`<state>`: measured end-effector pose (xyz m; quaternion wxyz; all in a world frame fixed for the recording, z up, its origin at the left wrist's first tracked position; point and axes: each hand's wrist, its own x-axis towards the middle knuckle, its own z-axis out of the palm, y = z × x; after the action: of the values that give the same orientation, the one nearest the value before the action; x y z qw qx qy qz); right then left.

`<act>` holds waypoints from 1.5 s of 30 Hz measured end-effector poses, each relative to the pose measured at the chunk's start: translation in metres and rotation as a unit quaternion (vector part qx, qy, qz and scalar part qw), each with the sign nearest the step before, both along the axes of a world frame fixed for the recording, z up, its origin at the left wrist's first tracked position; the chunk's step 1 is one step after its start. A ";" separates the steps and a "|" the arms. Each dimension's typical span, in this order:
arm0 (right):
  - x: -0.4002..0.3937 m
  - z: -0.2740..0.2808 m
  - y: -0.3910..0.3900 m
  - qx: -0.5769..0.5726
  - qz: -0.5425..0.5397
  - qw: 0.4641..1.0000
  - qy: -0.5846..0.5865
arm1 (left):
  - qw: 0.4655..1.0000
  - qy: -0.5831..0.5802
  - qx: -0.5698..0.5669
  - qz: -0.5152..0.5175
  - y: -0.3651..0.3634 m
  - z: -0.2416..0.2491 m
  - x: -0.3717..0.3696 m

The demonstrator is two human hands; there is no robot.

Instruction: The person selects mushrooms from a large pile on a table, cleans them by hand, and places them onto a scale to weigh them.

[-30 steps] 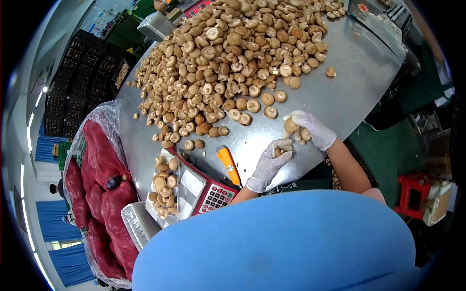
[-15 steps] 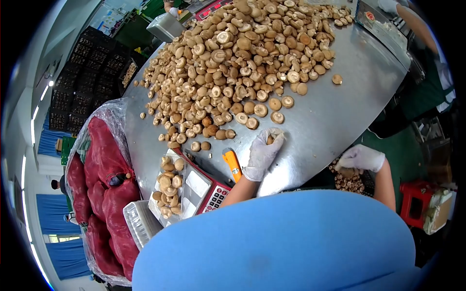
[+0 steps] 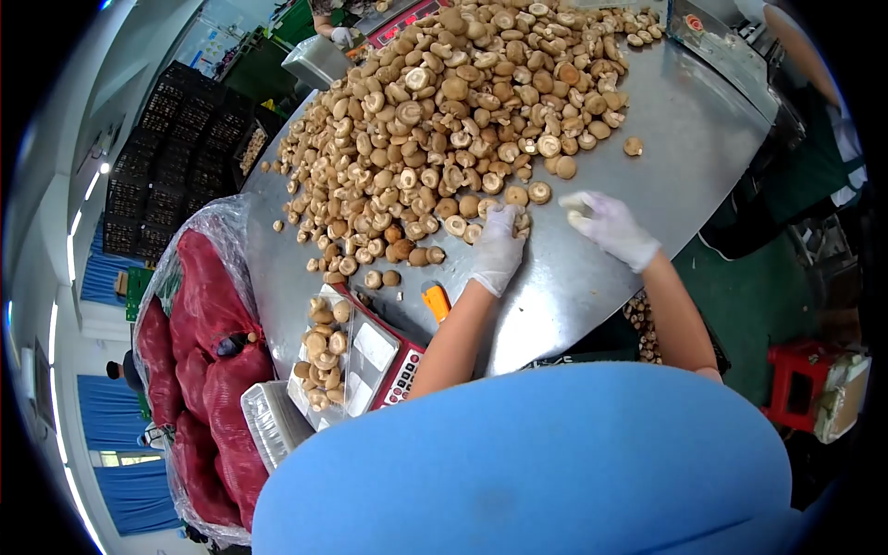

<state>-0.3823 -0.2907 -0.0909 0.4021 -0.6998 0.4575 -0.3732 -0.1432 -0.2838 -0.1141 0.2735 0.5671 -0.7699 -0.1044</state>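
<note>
A large heap of brown mushrooms (image 3: 416, 120) covers much of the metal table (image 3: 666, 120). My left hand (image 3: 499, 248), in a white glove, is at the heap's near edge with its fingers closed round a mushroom (image 3: 522, 220). To the right, my gloved right hand (image 3: 610, 227) is over bare metal, fingers curled but apart, with nothing visible in them. An orange-handled tool (image 3: 436, 301) lies beside my left forearm. Left of it, a tray of mushrooms (image 3: 322, 356) rests on a red and white scale (image 3: 393, 370).
Stacked clear trays (image 3: 275, 421) stand by the scale. Red mesh sacks (image 3: 208, 361) are at the left. A crate of mushrooms (image 3: 640, 324) sits below the table's near edge, a red stool (image 3: 800, 384) at the right. Co-workers' arms (image 3: 805, 51) show at the far right and top.
My right hand has risen from over the crate to above the table, near my left hand. My left hand has moved forward to the heap's edge.
</note>
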 end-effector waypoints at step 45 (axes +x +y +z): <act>0.372 0.088 0.050 -0.364 0.307 0.876 0.078 | 0.909 -0.140 0.035 0.391 0.251 0.159 0.295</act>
<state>-0.0101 -0.2410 -0.0028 0.1758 -0.9289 0.0815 -0.3157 0.1517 -0.0329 0.0444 0.1618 0.8407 -0.5128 0.0640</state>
